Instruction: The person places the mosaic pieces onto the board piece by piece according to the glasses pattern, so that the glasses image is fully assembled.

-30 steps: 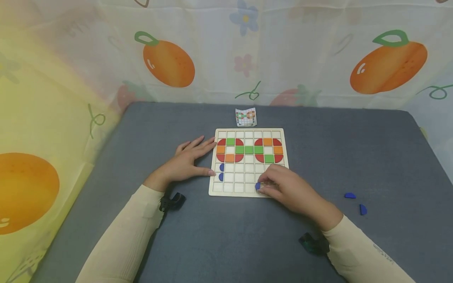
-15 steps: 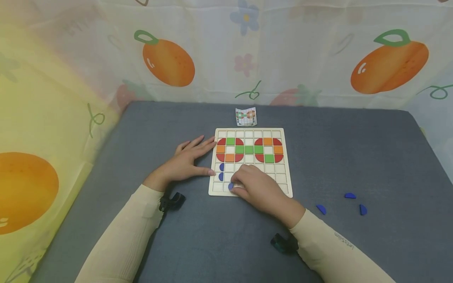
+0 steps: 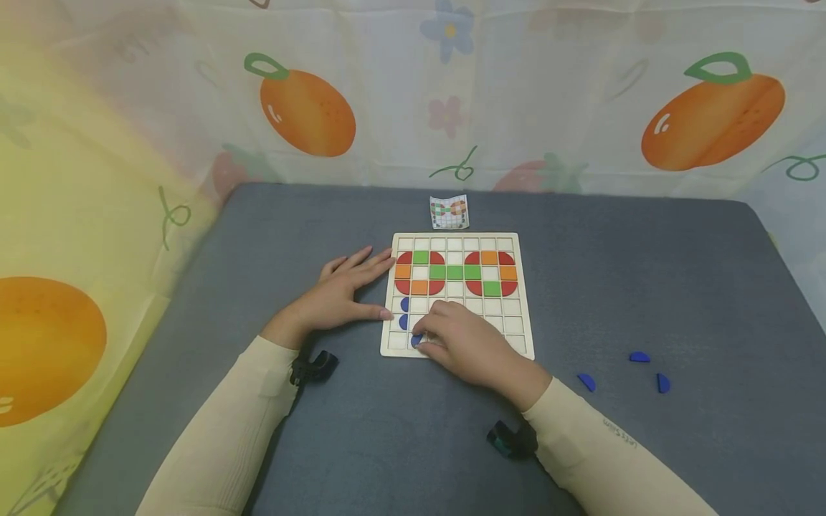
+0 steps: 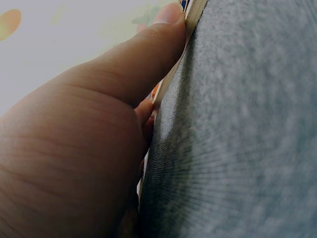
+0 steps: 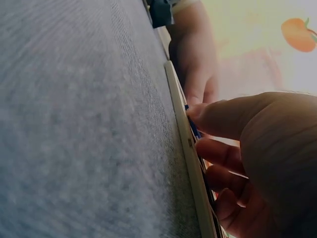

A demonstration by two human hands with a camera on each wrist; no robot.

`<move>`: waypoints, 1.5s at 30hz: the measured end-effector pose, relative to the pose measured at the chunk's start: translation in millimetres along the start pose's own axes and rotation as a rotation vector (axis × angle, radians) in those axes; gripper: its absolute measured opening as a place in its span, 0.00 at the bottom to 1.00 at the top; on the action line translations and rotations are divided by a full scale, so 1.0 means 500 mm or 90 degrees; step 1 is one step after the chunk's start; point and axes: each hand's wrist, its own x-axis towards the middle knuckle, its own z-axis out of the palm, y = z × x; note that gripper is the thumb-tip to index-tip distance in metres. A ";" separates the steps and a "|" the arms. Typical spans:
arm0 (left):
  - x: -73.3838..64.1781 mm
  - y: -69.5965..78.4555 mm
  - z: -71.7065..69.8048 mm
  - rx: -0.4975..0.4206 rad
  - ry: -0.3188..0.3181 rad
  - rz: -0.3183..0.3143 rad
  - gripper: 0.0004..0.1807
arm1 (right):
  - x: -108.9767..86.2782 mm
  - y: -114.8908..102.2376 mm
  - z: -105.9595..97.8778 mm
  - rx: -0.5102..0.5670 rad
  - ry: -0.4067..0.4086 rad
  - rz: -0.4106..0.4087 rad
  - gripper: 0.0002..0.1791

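Note:
A square wooden board (image 3: 494, 307) with a grid of shallow cells lies on the table in the head view. My right hand (image 3: 471, 344) pinches a blue half-circle tile (image 3: 416, 341) between thumb and fingers, over the bottom row near the left side. Whether that tile touches the board I cannot tell. Two more blue half-circle tiles, an upper one (image 3: 404, 304) and a lower one (image 3: 403, 322), sit in the leftmost column. The left hand (image 3: 338, 295) rests at the board's left edge, fingers extended, fingertips and thumb (image 4: 168, 15) touching the rim.
Three loose blue half-circle tiles (image 3: 639, 357) lie on the grey tabletop (image 3: 645, 287) to the right. Red, green (image 3: 454, 272) and orange tiles form two linked rings on the board's upper part. Behind it is a small pattern card (image 3: 449, 212). A fruit-print curtain hangs beyond.
My right hand has moved left along the board's bottom row with the blue half-circle tile in its fingers. A loose blue tile that its forearm hid now shows. The left hand has stayed still.

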 end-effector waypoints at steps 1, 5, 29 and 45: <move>0.000 0.000 0.000 -0.001 0.000 0.002 0.57 | 0.000 0.001 -0.001 0.004 -0.003 0.000 0.09; -0.001 -0.002 0.001 0.001 0.001 0.011 0.56 | 0.001 -0.002 -0.002 0.003 -0.009 0.017 0.07; -0.005 -0.001 -0.001 -0.001 0.003 0.005 0.56 | 0.016 -0.033 0.026 -0.074 0.054 0.106 0.11; 0.000 -0.003 0.002 -0.005 0.003 0.008 0.56 | 0.002 0.015 -0.008 0.048 -0.035 -0.003 0.13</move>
